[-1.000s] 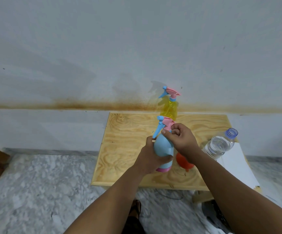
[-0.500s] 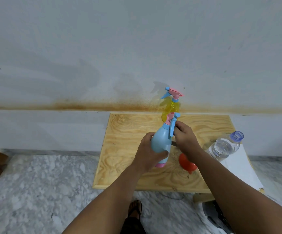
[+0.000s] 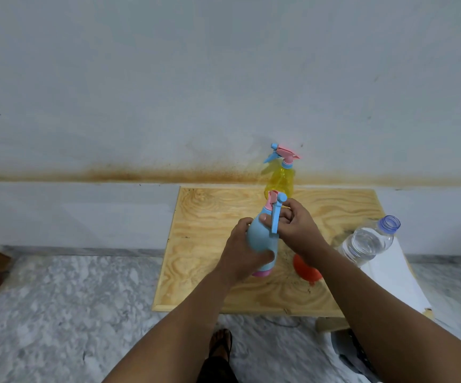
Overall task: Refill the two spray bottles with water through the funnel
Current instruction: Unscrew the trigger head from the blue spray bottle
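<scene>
A light blue spray bottle (image 3: 259,239) with a pink base stands near the middle of the wooden table (image 3: 210,244). My left hand (image 3: 241,254) is wrapped around its body. My right hand (image 3: 297,230) grips its pink and blue trigger head (image 3: 275,207), whose trigger points toward me. A yellow spray bottle (image 3: 280,181) stands upright at the table's back edge by the wall. The red funnel (image 3: 305,269) lies on the table under my right wrist, partly hidden. A clear water bottle (image 3: 367,243) without a cap stands at the right.
White paper (image 3: 392,277) lies under the water bottle on the table's right side. The wall rises right behind the table. Marble floor surrounds the table, and my foot (image 3: 221,341) is below its front edge.
The blue bottle's trigger head has turned from pointing left to pointing toward me under my right hand. The left hand has kept hold of the bottle's body.
</scene>
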